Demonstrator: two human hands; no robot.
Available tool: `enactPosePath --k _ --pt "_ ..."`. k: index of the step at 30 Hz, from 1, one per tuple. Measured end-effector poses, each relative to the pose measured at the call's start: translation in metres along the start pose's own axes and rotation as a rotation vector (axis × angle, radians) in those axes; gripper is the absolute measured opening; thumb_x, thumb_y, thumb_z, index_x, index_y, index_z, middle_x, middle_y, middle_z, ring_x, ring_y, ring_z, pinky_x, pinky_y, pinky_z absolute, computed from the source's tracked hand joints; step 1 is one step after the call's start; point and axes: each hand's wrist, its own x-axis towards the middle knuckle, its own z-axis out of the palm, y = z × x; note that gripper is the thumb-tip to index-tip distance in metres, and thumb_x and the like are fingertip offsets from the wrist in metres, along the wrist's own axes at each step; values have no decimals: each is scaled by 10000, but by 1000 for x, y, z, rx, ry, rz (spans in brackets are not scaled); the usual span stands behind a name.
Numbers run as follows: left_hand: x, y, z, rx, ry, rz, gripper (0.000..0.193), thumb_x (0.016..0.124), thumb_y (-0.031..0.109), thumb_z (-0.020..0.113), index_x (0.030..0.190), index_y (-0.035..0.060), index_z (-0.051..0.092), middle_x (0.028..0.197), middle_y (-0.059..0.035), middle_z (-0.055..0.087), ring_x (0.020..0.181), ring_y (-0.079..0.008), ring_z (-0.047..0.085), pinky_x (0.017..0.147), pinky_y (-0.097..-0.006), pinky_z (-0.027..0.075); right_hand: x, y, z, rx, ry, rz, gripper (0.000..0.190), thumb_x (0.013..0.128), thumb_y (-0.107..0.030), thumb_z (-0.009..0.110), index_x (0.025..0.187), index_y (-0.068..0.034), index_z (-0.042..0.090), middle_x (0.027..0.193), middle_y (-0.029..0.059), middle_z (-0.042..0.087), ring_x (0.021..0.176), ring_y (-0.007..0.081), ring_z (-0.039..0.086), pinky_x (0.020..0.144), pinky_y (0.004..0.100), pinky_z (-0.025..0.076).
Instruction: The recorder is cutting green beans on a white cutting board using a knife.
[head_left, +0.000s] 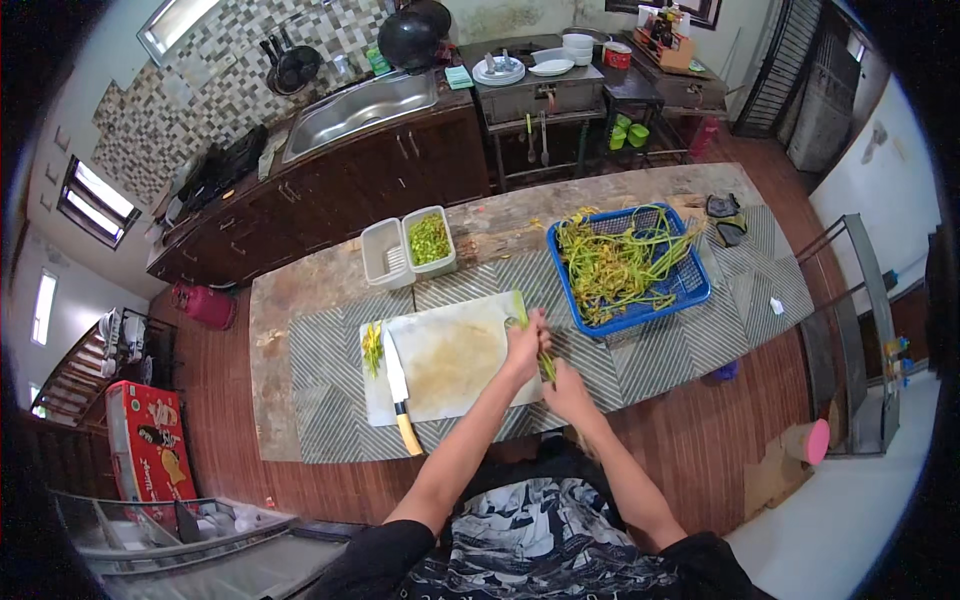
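Observation:
Both hands hold one bunch of green stems (548, 367) over the right edge of a white cutting board (450, 360). My left hand (528, 341) grips its upper part, and my right hand (568, 390) closes round the lower end. A kitchen knife (397, 375) with a pale yellow handle lies on the board's left part, its handle past the near edge. Left of the blade is a small pile of yellow-green trimmings (371, 349). To the right, a blue plastic basket (642, 323) holds leafy, partly yellowed stalks (611, 262).
Beyond the board stand an empty plastic container (386, 255) and another with chopped green pieces (430, 238). Dark gloves or cloths (726, 219) lie at the table's right. A steel sink (364, 112) and stacked white plates (499, 71) are across the room.

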Motion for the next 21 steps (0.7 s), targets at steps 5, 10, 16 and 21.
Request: enactPosePath --k 5,10,16,21 --pt "27 23 16 -178 83 6 299 1009 363 496 1090 75 501 681 72 372 503 -37 297 426 -208 254 -10 32 5 267 -65 148 235 895 -154 579 1049 2 494 728 140 599 636 273 595 620 405 477" --pt "52 59 -15 -376 65 113 309 992 381 525 1050 79 499 651 66 352 498 -43 299 421 -215 259 -23 25 -20 805 -328 370 153 986 -169 523 992 -27 580 685 -49 429 528 55 371 486 261 332" --pt "0 10 24 -174 -27 -11 279 987 378 537 982 101 498 635 62 341 499 -49 306 435 -205 258 -20 30 -12 614 -79 161 211 1010 -213 479 1051 -45 601 692 -47 447 532 43 377 468 217 304" --pt "-19 -8 23 -410 62 -19 269 994 375 523 903 123 494 638 67 334 495 -46 300 422 -209 227 -29 33 -7 965 -92 432 344 1007 -303 485 1120 4 590 820 53 595 651 110 559 586 253 460"
